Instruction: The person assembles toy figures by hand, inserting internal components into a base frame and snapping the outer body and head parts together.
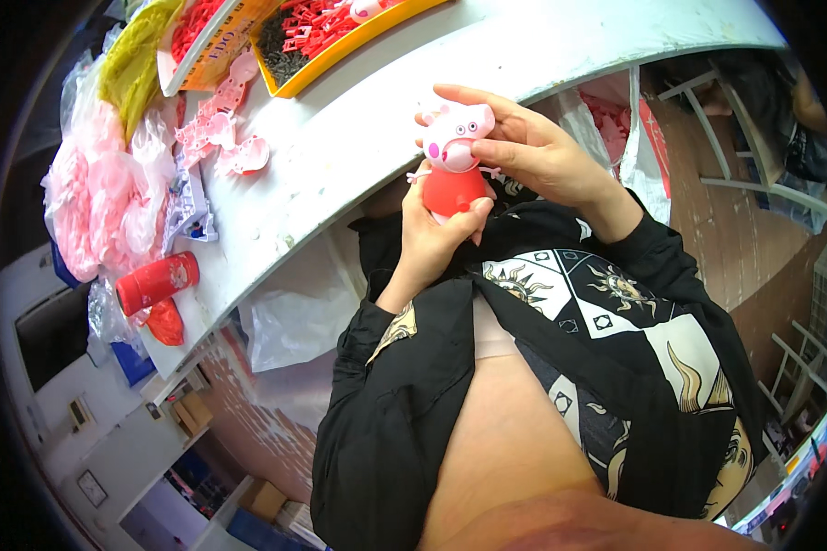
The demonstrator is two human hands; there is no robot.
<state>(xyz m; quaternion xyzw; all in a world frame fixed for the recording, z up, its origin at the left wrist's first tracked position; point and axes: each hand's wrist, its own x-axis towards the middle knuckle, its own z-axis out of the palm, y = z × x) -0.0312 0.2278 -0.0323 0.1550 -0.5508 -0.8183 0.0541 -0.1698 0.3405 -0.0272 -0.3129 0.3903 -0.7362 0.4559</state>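
Note:
A pink toy pig [454,191] with a red body is held upright in front of me, close to the table's near edge. Its face, with round eyes and an open pink mouth, is turned partly toward me. My left hand [429,237] grips the red body from below, thumb across its lower front. Around the head closes my right hand [551,158], its thumb on the snout side and its fingers behind the head. Small pale arms stick out at the toy's sides. The fingertips behind the toy are hidden.
On the white table [358,138] stand a yellow tray [340,53] of red parts and dark small pieces, and a box [213,46]. Pink molded parts [216,129], plastic bags [92,207] and a red cylinder [158,283] lie leftward. An open bag [648,138] is at right, near stools [726,138].

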